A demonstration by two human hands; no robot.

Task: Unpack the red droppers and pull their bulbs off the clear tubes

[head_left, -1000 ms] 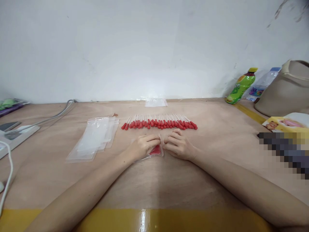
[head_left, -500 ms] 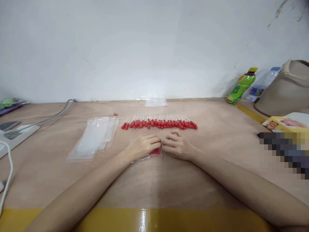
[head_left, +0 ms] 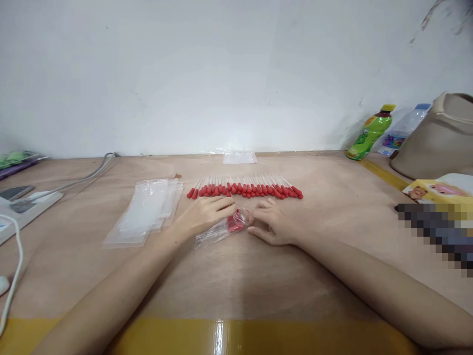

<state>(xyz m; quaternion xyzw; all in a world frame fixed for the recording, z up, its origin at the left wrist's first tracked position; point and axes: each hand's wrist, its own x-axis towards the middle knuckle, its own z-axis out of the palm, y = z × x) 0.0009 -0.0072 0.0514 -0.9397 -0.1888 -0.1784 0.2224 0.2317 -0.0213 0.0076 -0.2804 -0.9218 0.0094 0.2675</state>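
Note:
A small clear plastic bag (head_left: pixel 212 236) with red pieces (head_left: pixel 235 223) inside lies crinkled between my hands. My left hand (head_left: pixel 203 214) is over the bag's far edge, palm down, with its fingers stretched out; its thumb is mostly hidden. At the bag's right end, my right hand (head_left: pixel 273 224) has curled fingers against the plastic. Just beyond both hands, a row of red-tipped sticks (head_left: pixel 246 190) lies side by side, red ends toward me. Flat clear zip bags (head_left: pixel 142 209) are stacked to the left of my left hand.
Another clear bag (head_left: pixel 239 158) lies by the wall. At right stand a green drink bottle (head_left: pixel 371 132), a clear bottle (head_left: pixel 404 129) and a beige bag (head_left: pixel 434 140), with a yellow tissue pack (head_left: pixel 436 192) nearer. A power strip (head_left: pixel 40 204) and cables are at left.
My left hand has drawn back to the left and away from me, uncovering more of the bag and its red contents. My right hand has barely moved.

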